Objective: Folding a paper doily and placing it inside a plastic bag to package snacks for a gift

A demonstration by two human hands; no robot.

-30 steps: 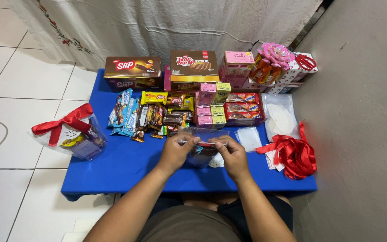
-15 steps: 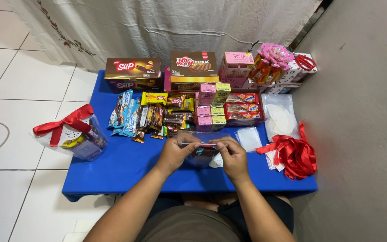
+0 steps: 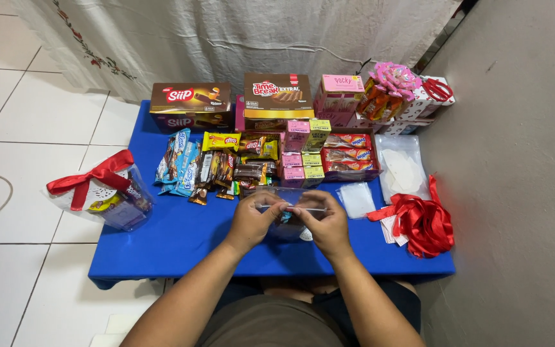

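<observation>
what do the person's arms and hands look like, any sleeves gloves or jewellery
Both forearms are bare up to the bottom edge of the picture, with no sleeves in view. The left hand and the right hand wear no gloves; no rings, watch or bracelet show on the fingers or wrists. Below the arms the person wears a dark olive-brown garment.

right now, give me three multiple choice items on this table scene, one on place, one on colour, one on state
1. Where does the heap of red ribbon lie on the table?
A. right edge
B. left edge
C. back middle

2. What colour is the table cover?
A. green
B. blue
C. white

3. What are the left hand and right hand doing?
A. resting flat
B. both pinching a clear bag
C. lifting a box

Key: 1 A, it sits by the right rim; 2 B, bare cloth shows blue; 3 B, fingers of both meet on the clear plastic.
</observation>
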